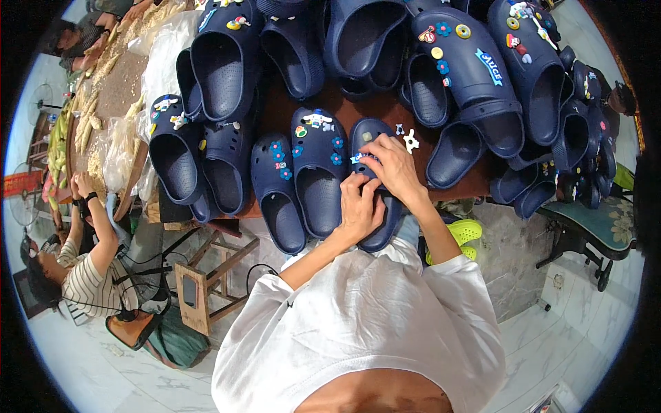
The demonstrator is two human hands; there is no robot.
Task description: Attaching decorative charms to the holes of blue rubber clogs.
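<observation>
A navy foam clog (pixel 379 239) lies toe-away at the table's near edge, under both my hands. My left hand (pixel 362 208) has its fingers curled over the clog's opening and upper. My right hand (pixel 394 165) bends its fingers onto the upper, closed at a small blue-and-white shoe charm (pixel 357 158); the fingertips partly hide it. A greyish charm (pixel 367 135) sits nearer the toe. To the left lie two navy clogs, one larger (pixel 319 186) and one smaller (pixel 279 199), both with blue flower charms. Loose white charms (pixel 411 141) rest on the brown tabletop right of the toe.
Many navy clogs (pixel 224 62) crowd the table's back and sides, some stacked (pixel 468 76). Below the edge are lime-green clogs (pixel 465 230), a wooden stool (pixel 196 296) bearing a phone, and a wheeled chair (pixel 592 224). At left, another person (pixel 96 268) works by a corn-covered table (pixel 113 96).
</observation>
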